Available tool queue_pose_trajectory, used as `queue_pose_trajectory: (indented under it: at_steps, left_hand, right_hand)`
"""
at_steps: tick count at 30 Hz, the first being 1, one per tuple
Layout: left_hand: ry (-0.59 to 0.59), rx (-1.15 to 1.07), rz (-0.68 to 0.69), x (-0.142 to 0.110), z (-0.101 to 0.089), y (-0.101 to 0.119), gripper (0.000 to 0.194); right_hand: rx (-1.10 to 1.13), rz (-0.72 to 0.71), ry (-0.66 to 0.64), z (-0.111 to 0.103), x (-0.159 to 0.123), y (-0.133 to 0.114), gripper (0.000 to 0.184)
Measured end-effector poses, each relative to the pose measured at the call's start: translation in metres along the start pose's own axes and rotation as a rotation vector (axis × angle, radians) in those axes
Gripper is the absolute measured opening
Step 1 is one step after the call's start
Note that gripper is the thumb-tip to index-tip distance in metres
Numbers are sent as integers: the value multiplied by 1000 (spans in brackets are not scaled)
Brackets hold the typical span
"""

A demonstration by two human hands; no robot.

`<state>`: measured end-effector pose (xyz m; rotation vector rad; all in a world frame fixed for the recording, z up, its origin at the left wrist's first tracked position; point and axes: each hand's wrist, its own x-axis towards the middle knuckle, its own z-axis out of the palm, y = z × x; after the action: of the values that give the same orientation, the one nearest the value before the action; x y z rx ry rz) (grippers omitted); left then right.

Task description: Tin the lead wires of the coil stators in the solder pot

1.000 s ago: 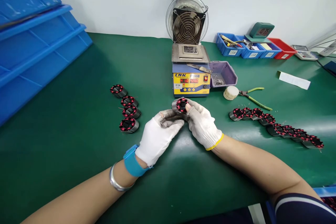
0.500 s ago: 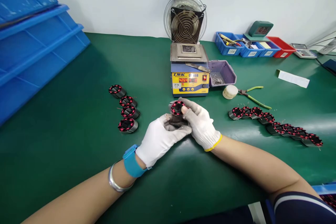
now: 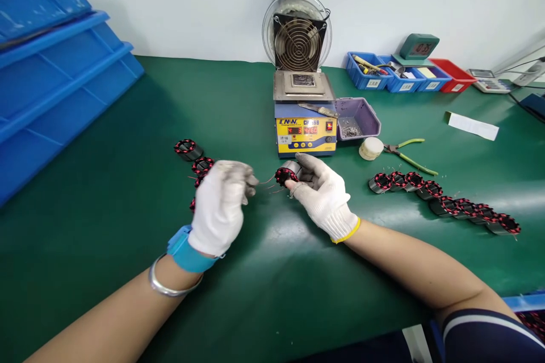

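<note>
In the head view my gloved right hand (image 3: 326, 190) is closed around a motor stator (image 3: 290, 171), a grey ring with black and red inside. The stator is tilted over the mat in front of the soldering pot (image 3: 305, 136), its thin wires sticking out to the left. My gloved left hand (image 3: 221, 204) is to the left of these wires, fingers curled together and slightly blurred. Whether a wire is pinched in its fingertips cannot be made out. Behind the left hand, a short column of stators (image 3: 188, 150) is partly covered.
A row of stators (image 3: 443, 205) lies at the right, near green-handled cutters (image 3: 409, 156) and a round white tin (image 3: 371, 148). A purple tray (image 3: 369, 116) adjoins the pot. Small blue bins (image 3: 369, 80) and a red bin (image 3: 455, 79) line the wall; blue crates (image 3: 63, 79) rise at left.
My left hand has moved left, away from the stator, now covering part of the left column. My right hand keeps the stator, which has turned so its wires point left.
</note>
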<state>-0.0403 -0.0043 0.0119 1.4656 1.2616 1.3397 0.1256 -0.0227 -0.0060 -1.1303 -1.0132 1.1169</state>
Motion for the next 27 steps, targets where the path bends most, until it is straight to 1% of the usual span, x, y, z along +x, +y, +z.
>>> queue_pose_trajectory:
  at_steps: [1, 3, 5, 6, 7, 8, 10, 12, 13, 15, 17, 19, 21, 22, 23, 24, 25, 27]
  left_hand:
    - [-86, 89, 4, 0, 2, -1, 25]
    - [-219, 227, -2, -4, 6, 0, 24]
    - [-312, 244, -1, -11, 7, 4, 26]
    - [-340, 199, 18, -15, 6, 7, 27]
    - [-340, 127, 48, -18, 5, 9, 27]
    - [-312, 46, 83, -21, 3, 10, 26]
    - [-173, -72, 127, -24, 0, 8, 30]
    - [-45, -125, 102, -22, -1, 2, 37]
    - [-30, -120, 65, -20, 0, -1, 41]
    - [-86, -86, -7, -15, 5, -8, 49]
    - [-189, -11, -40, -12, 11, -10, 47]
    - [-276, 101, -9, -14, 15, -9, 38]
    - [-324, 177, 89, -18, 14, -8, 34]
    - [-334, 182, 151, -21, 12, -9, 33]
    - [-320, 157, 197, -23, 9, -10, 30]
    - [-288, 115, 215, -25, 7, -11, 26]
    - [-250, 66, 205, -26, 5, -14, 23]
    - [-185, -17, 138, -26, 4, -20, 20]
  right_hand:
    - [-14, -9, 3, 0, -1, 0, 59]
    - [-71, -45, 3, 0, -3, -1, 57]
    - [-155, -89, 6, -1, -5, -3, 54]
    - [-190, -103, 11, -2, -5, -5, 52]
    - [-211, -109, 19, -2, -5, -6, 51]
    - [-218, -107, 28, -3, -5, -7, 51]
    - [-207, -101, 45, -3, -4, -9, 52]
    - [-192, -116, 56, -3, -3, -11, 52]
    - [-190, -130, 57, -4, -3, -11, 52]
    - [-195, -150, 54, -4, -4, -12, 52]
    - [-234, -169, 41, -4, -5, -13, 51]
    - [-288, -190, 32, -4, -7, -13, 49]
    - [-303, -192, 27, -4, -7, -11, 48]
    - [-289, -180, 30, -4, -7, -11, 49]
    - [-263, -165, 37, -5, -5, -10, 50]
    - [-235, -151, 44, -6, -2, -11, 52]
    - [-214, -141, 51, -8, 2, -12, 53]
    - [-221, -159, 74, -14, 15, -20, 54]
